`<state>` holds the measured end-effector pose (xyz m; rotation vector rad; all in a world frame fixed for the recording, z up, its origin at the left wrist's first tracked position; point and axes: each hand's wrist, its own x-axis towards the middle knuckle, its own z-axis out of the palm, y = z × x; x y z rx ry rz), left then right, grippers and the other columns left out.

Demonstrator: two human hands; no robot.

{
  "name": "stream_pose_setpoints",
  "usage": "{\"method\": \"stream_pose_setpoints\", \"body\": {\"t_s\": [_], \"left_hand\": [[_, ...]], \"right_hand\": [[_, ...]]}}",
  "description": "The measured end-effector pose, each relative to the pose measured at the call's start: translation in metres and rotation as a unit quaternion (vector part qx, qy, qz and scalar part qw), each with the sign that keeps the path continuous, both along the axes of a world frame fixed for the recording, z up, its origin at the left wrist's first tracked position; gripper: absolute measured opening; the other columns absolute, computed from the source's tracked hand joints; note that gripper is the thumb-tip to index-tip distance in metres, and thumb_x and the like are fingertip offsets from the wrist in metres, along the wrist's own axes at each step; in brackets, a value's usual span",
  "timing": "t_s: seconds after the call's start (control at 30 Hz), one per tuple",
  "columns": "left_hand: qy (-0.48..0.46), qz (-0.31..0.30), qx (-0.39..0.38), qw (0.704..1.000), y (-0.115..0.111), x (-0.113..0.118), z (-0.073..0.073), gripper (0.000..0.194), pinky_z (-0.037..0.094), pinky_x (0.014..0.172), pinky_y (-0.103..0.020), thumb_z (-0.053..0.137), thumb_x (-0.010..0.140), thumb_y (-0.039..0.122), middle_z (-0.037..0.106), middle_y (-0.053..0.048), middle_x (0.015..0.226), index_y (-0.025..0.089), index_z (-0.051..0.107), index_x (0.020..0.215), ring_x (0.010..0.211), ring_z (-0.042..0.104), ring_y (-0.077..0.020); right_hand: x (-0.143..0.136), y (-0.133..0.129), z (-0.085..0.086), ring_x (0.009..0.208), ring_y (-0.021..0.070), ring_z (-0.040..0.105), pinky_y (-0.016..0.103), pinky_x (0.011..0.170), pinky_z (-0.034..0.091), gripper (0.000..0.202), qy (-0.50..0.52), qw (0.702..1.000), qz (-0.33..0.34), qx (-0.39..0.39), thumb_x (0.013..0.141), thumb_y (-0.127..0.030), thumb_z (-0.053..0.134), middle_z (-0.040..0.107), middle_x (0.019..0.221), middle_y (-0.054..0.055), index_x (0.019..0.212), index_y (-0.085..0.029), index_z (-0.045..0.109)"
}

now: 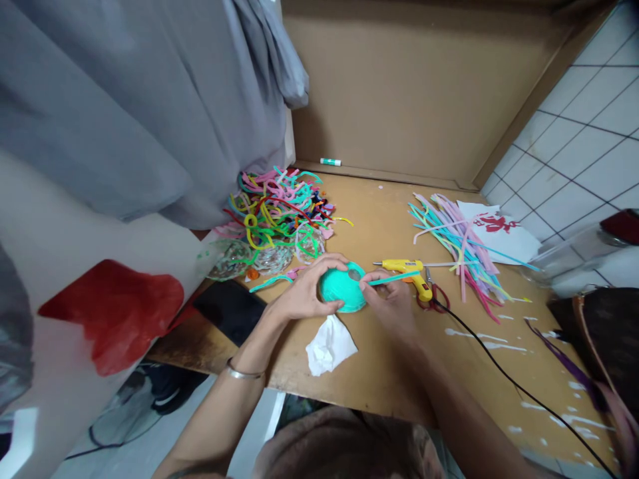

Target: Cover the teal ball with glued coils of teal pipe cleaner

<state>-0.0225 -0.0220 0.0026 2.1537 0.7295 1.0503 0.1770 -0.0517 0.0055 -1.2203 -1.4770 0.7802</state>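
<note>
My left hand [310, 287] is wrapped round the left side of a teal dome-shaped piece [339, 289], which has a small grey patch near its top right. Pinched in my right hand [387, 296] is a teal pipe cleaner [394, 278]; its near end meets the dome's right side and the rest points right. Just below the dome lies a crumpled white tissue [330, 346]. To the right of my right hand rests a yellow hot glue gun [404, 266], beside red-handled scissors [435, 299].
A tangled heap of coloured pipe cleaners [279, 206] sits at the back left, near a black phone [230, 309]. Straight pipe cleaners [462, 246] lie at right on white paper [519, 243]. The glue gun's black cord [499, 366] crosses the table towards a brown bag [599, 339]. A glue stick [330, 161] lies at the back.
</note>
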Motion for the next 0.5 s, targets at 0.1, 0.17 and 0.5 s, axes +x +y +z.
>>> {"method": "stream_pose_setpoints", "body": {"t_s": [0.1,0.17,0.5], "left_hand": [[0.014,0.004,0.018,1.000,-0.0008,-0.0003,-0.0006,0.049,0.045,0.107,-0.049,0.074,0.073,0.027,0.054,-0.014,0.126,0.020,0.053,0.116,0.123,0.055,-0.0293],[0.021,0.011,0.018,1.000,-0.0010,-0.0006,-0.0010,0.048,0.045,0.107,-0.050,0.074,0.073,0.027,0.055,-0.014,0.126,0.020,0.053,0.115,0.123,0.055,-0.0295],[0.018,0.012,0.003,1.000,-0.0010,-0.0008,-0.0033,0.044,0.045,0.106,-0.050,0.073,0.072,0.027,0.055,-0.014,0.127,0.020,0.054,0.111,0.123,0.056,-0.0303]], "right_hand": [[-0.0011,-0.0011,0.0005,0.066,0.0179,0.057,0.030,0.061,0.047,0.013,0.004,1.000,-0.004,-0.007,0.072,-0.035,0.059,0.064,0.065,0.001,0.068,-0.024,0.064],[-0.0018,-0.0014,0.0001,0.066,0.0179,0.057,0.030,0.061,0.047,0.012,0.011,1.000,-0.003,-0.012,0.071,-0.035,0.060,0.064,0.066,0.001,0.068,-0.024,0.064],[-0.0025,-0.0014,-0.0036,0.059,0.0160,0.054,0.029,0.055,0.044,0.012,0.036,0.999,0.014,-0.026,0.072,-0.034,0.060,0.061,0.064,0.000,0.067,-0.023,0.062]]}}
